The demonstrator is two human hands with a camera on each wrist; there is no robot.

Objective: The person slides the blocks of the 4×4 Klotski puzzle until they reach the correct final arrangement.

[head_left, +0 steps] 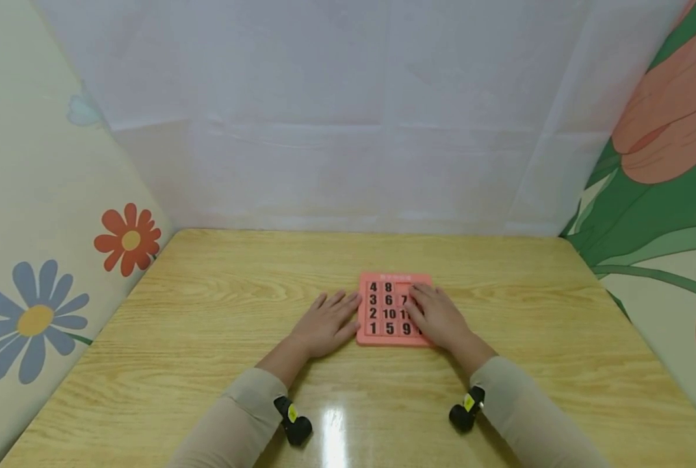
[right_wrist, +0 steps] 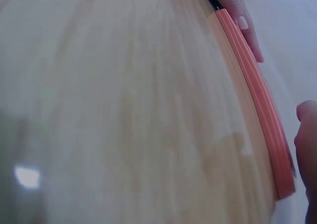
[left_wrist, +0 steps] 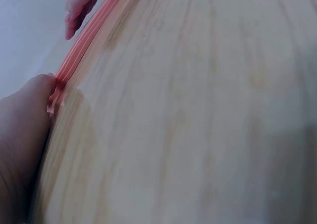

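A pink number slide puzzle lies flat on the wooden table, its tiles printed with black numerals. Visible columns read 4, 3, 2, 1 and 8, 6, 10, 5 from the top; a blank slot shows in the top row. My left hand lies spread along the puzzle's left side, fingertips and thumb at the frame's edge. Over the right-hand columns is my right hand, its fingers extended across the tiles and covering several of them. The right wrist view shows the right thumb raised above the puzzle's thick pink side.
The wooden table reaches back to a white cloth backdrop. Flower-patterned panels stand at the left and right. Small black wrist cameras sit at the left cuff and right cuff.
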